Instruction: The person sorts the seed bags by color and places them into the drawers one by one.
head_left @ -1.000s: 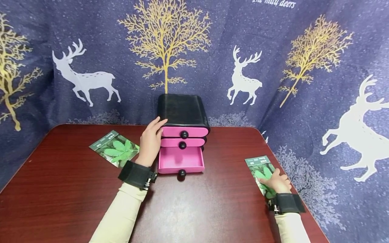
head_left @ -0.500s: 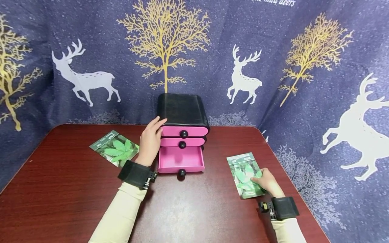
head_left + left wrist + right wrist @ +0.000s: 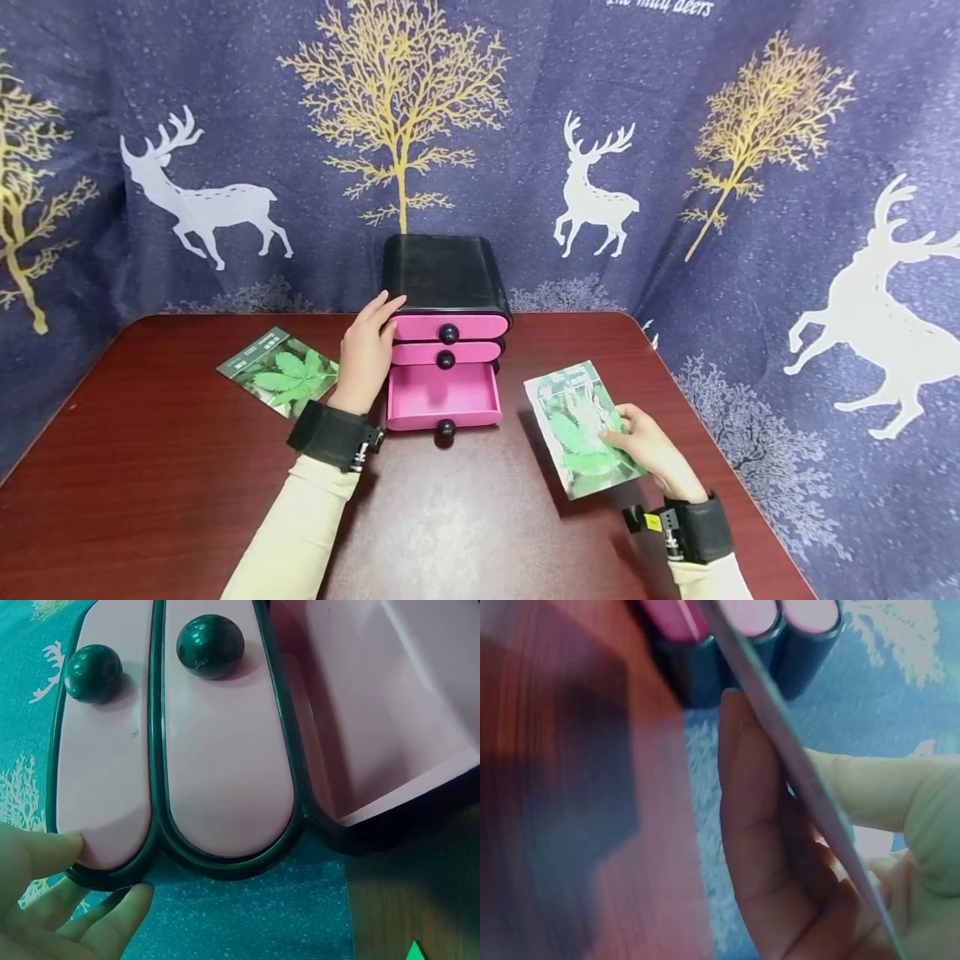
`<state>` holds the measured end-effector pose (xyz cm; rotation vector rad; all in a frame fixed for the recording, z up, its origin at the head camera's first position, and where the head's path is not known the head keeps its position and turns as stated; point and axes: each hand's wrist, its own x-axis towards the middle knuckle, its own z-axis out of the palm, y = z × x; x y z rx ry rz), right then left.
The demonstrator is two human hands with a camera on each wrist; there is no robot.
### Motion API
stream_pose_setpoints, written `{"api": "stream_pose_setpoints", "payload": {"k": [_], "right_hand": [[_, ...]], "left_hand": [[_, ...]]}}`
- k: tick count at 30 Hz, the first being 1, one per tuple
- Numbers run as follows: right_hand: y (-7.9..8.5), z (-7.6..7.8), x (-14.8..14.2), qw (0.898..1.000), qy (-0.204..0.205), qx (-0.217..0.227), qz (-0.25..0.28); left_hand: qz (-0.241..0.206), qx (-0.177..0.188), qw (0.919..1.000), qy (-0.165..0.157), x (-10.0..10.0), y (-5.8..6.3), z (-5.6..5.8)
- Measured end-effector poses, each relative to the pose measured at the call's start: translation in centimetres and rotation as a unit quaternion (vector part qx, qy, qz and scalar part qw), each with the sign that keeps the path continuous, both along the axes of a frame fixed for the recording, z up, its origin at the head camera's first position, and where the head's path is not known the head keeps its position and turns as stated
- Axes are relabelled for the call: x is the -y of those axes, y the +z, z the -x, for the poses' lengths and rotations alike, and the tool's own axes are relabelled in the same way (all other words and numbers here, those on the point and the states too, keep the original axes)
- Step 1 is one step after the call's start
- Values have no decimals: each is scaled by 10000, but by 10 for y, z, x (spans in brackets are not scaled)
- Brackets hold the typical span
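Note:
The small black cabinet with pink drawers stands at the table's back; its bottom drawer is pulled out and holds nothing visible. My left hand rests at the cabinet's upper left corner. In the left wrist view its thumb touches the top drawer front, with fingertips by the side. Right of the cabinet, my right hand pinches a thin booklet with a green leaf cover by its right edge, thumb on the cover. Seen edge-on in the right wrist view, the booklet lies between thumb and fingers.
A second leaf-cover booklet lies left of the cabinet, partly behind my left wrist. Round black knobs stick out from the drawers. The dark red table ends at a blue curtain with deer and trees.
My right hand has taken hold of the right booklet, moved it left towards the cabinet and lifted it from the table. The left hand stays at the cabinet corner.

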<state>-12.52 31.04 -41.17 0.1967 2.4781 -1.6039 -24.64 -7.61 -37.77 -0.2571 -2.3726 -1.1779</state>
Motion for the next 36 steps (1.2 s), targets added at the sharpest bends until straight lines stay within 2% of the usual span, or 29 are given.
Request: {"api": "stream_pose_setpoints", "payload": {"k": [5, 10, 12, 14, 16, 18, 21, 22, 24, 26, 28, 29, 31, 33, 36], "right_hand": [[4, -4, 17, 9989, 393, -6, 267], [-3, -2, 35, 9958, 847, 22, 337], [-5, -2, 41, 9932, 1091, 69, 396], [-7, -1, 48, 9902, 1316, 181, 440], [-6, 2, 55, 9873, 1532, 216, 367], [-4, 5, 62, 9846, 1723, 219, 205], [-1, 9, 70, 9798, 1993, 165, -90], [0, 10, 72, 9774, 2103, 126, -187], [1, 13, 77, 9716, 2351, 112, -224], [1, 16, 82, 9643, 2643, 94, -155], [1, 18, 87, 9565, 2913, 152, 3], [0, 19, 89, 9531, 3021, 167, 68], [0, 20, 94, 9481, 3170, 194, 175], [-1, 20, 98, 9466, 3214, 193, 176], [-2, 21, 101, 9507, 3090, 169, 204]], "left_hand": [[-4, 76, 9999, -117, 1, 1, -2], [-163, 408, 9985, -317, 6, 4, -8], [-368, 491, 9979, -227, 7, 5, -17], [-550, 406, 9976, -119, 6, 6, -29], [-750, 297, 9966, -155, 5, 8, -42], [-818, 305, 9954, -407, 4, 9, -54], [-682, 799, 9881, -1127, 3, 5, -66], [-670, 1112, 9805, -1473, 2, 2, -69], [-645, 1835, 9557, -2208, 2, -4, -73], [-810, 2532, 9189, -2914, 2, -12, -75], [-1085, 3228, 8724, -3505, 2, -19, -76], [-1100, 3463, 8557, -3684, 3, -22, -76], [-1038, 3777, 8303, -3965, 3, -27, -75], [-934, 3936, 8170, -4108, 4, -32, -75], [-721, 3809, 8235, -4142, 7, -36, -74]]}}
